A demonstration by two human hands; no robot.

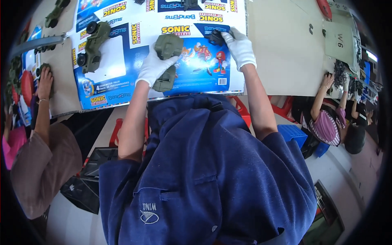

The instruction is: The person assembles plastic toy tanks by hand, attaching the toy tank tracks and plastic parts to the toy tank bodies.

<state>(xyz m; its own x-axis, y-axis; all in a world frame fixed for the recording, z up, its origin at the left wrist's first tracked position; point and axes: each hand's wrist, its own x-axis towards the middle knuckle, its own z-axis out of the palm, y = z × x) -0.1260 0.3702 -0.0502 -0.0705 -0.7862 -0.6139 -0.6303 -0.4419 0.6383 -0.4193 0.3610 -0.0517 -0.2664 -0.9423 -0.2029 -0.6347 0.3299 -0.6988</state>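
The green toy car body (pixel 167 61) lies on a large printed cardboard sheet (pixel 118 69) that covers the table, just in front of the person's chest. Going from the left side: a co-worker's hand (pixel 44 79) rests on the brown table edge, beside some red parts. Next, a finished green toy truck (pixel 93 45) with black wheels stands on the sheet, well apart from the hands. Then comes the left hand (pixel 152 67) in a white glove; it is closed around the side of the toy car body and holds it against the sheet. To the right, the right hand (pixel 240 48), also gloved, pinches a small black part (pixel 215 37) near the top of the sheet. Far right, another person sits at the table edge with a pile of dark small pieces (pixel 339 71).

The body looks like hard moulded plastic, so I judge it light and stiff, not fragile, maybe a little smooth under cotton gloves. The best hold seems to be across its two long sides, as the left hand does now.
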